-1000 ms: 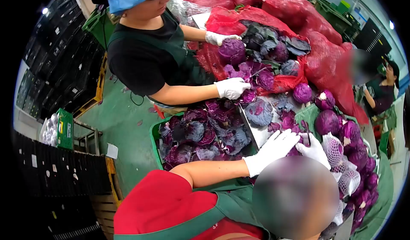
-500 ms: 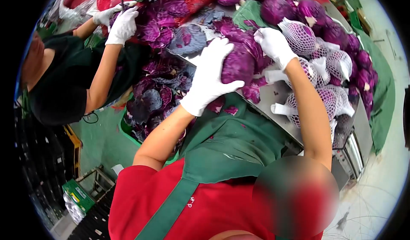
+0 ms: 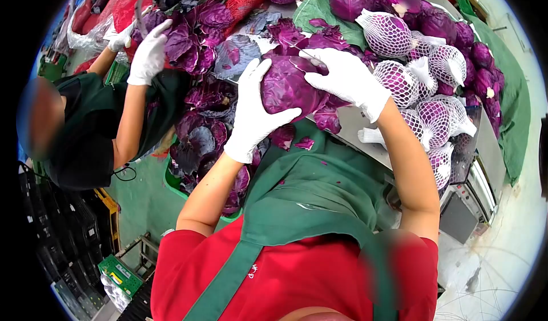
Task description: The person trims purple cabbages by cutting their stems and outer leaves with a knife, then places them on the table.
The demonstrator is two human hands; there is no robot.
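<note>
The left hand (image 3: 251, 108) cups the red cabbage (image 3: 290, 87), thumb and fingers spread; the right hand (image 3: 345, 80) holds a thin-bladed knife (image 3: 305, 53) at its far side. Mesh-wrapped cabbages (image 3: 432, 121) lie right of this cabbage; a co-worker's gloved hand (image 3: 147, 61) is farther off, to its left.

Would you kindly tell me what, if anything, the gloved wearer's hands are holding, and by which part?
The left hand cups a purple cabbage around its left and near sides; the right hand seems to grip a thin knife, its handle hidden.
</note>
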